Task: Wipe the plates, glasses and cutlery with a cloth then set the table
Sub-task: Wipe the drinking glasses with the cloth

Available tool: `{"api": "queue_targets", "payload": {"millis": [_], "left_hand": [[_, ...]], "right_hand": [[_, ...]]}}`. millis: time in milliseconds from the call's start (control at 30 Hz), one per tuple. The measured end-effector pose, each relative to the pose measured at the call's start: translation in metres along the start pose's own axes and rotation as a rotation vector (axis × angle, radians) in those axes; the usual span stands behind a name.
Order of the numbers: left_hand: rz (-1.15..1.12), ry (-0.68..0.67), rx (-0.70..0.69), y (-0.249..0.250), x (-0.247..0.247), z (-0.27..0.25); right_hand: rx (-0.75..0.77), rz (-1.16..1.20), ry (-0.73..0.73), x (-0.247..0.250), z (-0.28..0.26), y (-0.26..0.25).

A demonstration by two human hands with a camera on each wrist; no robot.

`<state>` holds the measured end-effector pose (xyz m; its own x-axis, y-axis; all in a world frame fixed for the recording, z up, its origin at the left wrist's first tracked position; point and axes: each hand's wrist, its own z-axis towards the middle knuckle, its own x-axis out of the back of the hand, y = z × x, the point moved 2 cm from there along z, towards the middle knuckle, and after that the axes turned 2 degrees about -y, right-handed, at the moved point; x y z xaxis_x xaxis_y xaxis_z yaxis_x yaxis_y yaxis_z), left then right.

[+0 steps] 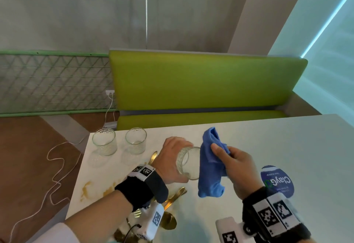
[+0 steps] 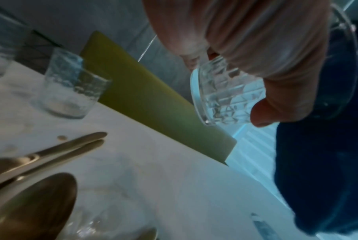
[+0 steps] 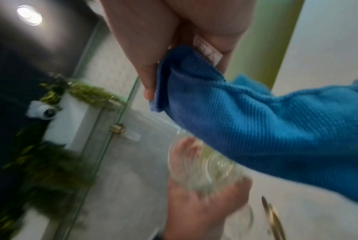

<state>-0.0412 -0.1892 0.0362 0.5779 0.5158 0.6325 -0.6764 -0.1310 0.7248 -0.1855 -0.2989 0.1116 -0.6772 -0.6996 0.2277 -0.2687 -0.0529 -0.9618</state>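
My left hand (image 1: 173, 159) grips a clear patterned glass (image 1: 186, 163) tipped on its side above the white table (image 1: 287, 147), mouth towards the right. The same glass (image 2: 225, 91) shows under my left fingers (image 2: 266, 48) in the left wrist view. My right hand (image 1: 235, 166) pinches a blue cloth (image 1: 210, 164), which hangs right against the glass's mouth. In the right wrist view the cloth (image 3: 266, 129) drapes from my fingers over the blurred glass (image 3: 205, 165). Two more glasses (image 1: 104, 141) (image 1: 135, 140) stand upright at the table's far left. Gold cutlery (image 1: 172, 198) lies below my left wrist.
A green bench (image 1: 206, 81) runs behind the table. Yellowish smears (image 1: 87, 188) mark the table's left edge. A round blue sticker (image 1: 276, 181) lies near my right wrist. A white cable (image 1: 55, 168) trails over the floor at left. Gold spoons (image 2: 30, 203) show close in the left wrist view.
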Motion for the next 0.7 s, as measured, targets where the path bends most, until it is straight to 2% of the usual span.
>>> {"api": "queue_targets", "payload": {"millis": [67,133,200,300,400,467,533,567,633,667,700], "left_hand": [[-0.151,-0.022,0.115,0.003,0.006,-0.006],[-0.287,-0.122,0.311,0.010,0.012,-0.014],[-0.278,-0.218,0.330,0.015,0.018,-0.018],[-0.226,-0.193,0.234,0.033,0.040,-0.024],[-0.030,-0.335,0.010,0.051,0.046,-0.033],[0.063,-0.460,-0.011,0.068,0.043,-0.039],[0.076,-0.472,-0.021,0.078,0.042,-0.041],[0.096,-0.460,-0.037,0.081,0.044,-0.043],[0.149,-0.418,-0.066,0.081,0.047,-0.045],[0.162,-0.391,-0.092,0.082,0.048,-0.047],[0.166,-0.362,-0.118,0.084,0.049,-0.048]], "right_hand": [[0.164,-0.216,-0.163,-0.019,-0.021,-0.015],[0.364,-0.625,-0.326,-0.030,-0.040,-0.021],[0.563,-1.005,-0.359,-0.033,-0.054,-0.026],[0.786,-1.299,-0.459,-0.032,-0.060,-0.021],[0.743,-1.448,-0.747,-0.040,-0.063,-0.021],[0.759,-1.490,-0.846,-0.046,-0.069,-0.019],[0.672,-1.545,-0.833,-0.049,-0.071,-0.012],[0.645,-1.543,-0.777,-0.051,-0.071,-0.006],[0.795,-1.507,-0.687,-0.059,-0.067,0.002],[0.826,-1.535,-0.668,-0.062,-0.065,0.003],[0.785,-1.565,-0.674,-0.063,-0.065,0.001]]}}
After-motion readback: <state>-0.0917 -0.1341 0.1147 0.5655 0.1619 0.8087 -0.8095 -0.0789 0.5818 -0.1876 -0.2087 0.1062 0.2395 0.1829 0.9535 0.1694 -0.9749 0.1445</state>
